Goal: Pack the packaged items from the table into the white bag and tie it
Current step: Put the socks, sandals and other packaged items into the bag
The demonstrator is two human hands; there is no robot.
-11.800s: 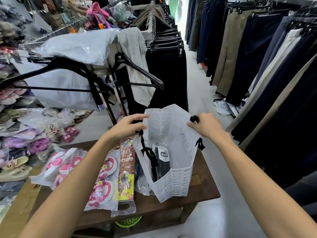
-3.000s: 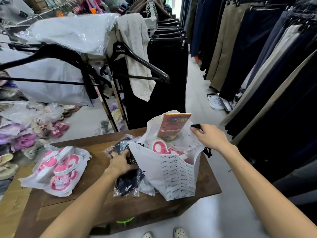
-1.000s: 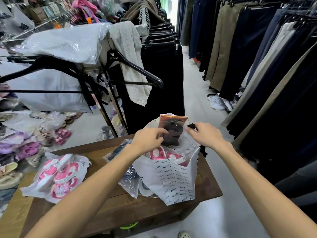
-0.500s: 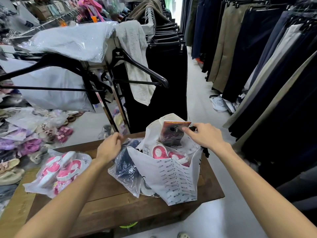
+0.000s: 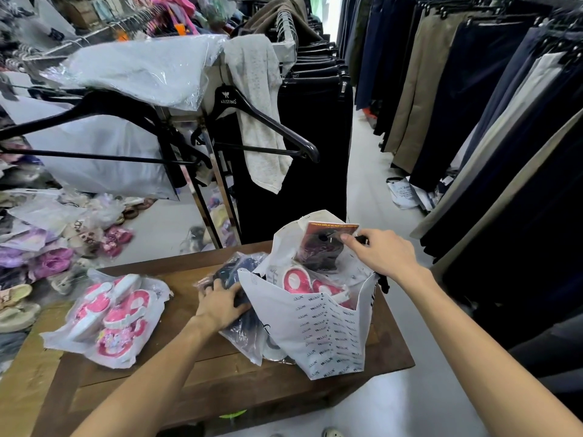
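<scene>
White printed bag (image 5: 328,335), open-topped, stuffed with pink packaged items (image 5: 295,280).

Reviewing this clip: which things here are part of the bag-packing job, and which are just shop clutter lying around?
Part of the job:
- white bag
- dark packet under the left hand
- pink sandals packet waiting on the table
- right hand at the bag's rim

Lying about:
- black hanger
- grey towel
- shoe pile on the floor
- hanging trousers
</scene>
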